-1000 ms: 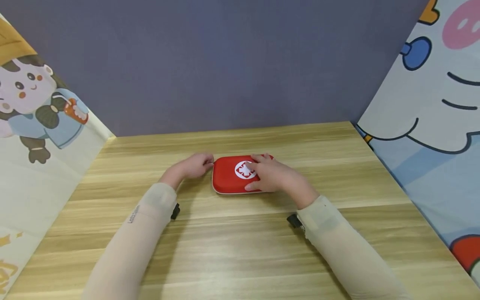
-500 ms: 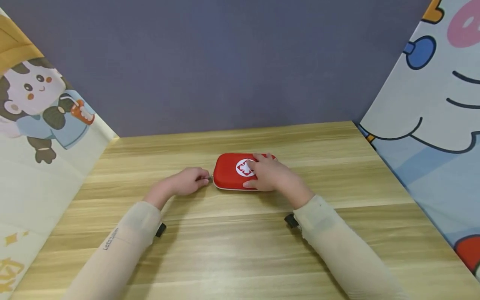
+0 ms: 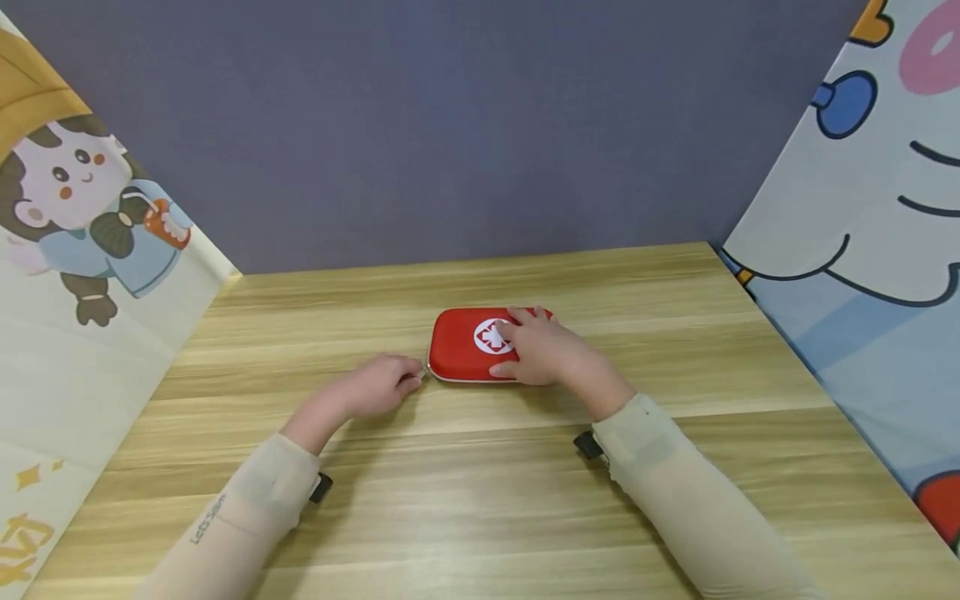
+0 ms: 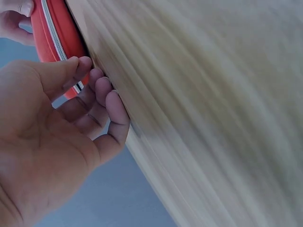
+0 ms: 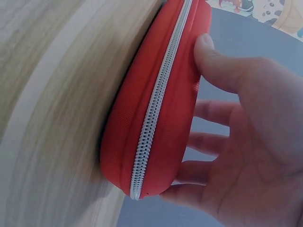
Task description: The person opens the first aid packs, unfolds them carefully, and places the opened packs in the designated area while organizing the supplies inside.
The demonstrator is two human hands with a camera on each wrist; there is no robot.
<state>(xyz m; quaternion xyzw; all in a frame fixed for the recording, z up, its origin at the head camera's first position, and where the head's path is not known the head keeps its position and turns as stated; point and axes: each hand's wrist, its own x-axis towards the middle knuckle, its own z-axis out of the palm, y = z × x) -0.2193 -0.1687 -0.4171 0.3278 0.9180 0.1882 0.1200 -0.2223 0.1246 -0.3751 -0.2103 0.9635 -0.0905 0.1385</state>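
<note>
A red zippered first-aid case [image 3: 459, 346] with a white cross emblem lies flat on the wooden table. At its front left corner, my left hand [image 3: 381, 385] pinches the small zipper pull [image 3: 426, 369] between thumb and fingertips; the fingers hide most of the pull in the left wrist view. My right hand [image 3: 546, 348] rests on the right part of the lid, fingers spread and thumb near the front edge. In the right wrist view, the silver zipper [image 5: 155, 106] runs along the side with its teeth joined.
The wooden table [image 3: 465, 492] extends around the case on all sides. A grey-blue panel [image 3: 465, 133] stands along its back edge. Cartoon-printed panels [image 3: 885, 367] flank the table on the left and right.
My left hand has moved with the zipper pull from the case's back left corner round its left end to the front left corner. The right hand stays on the lid.
</note>
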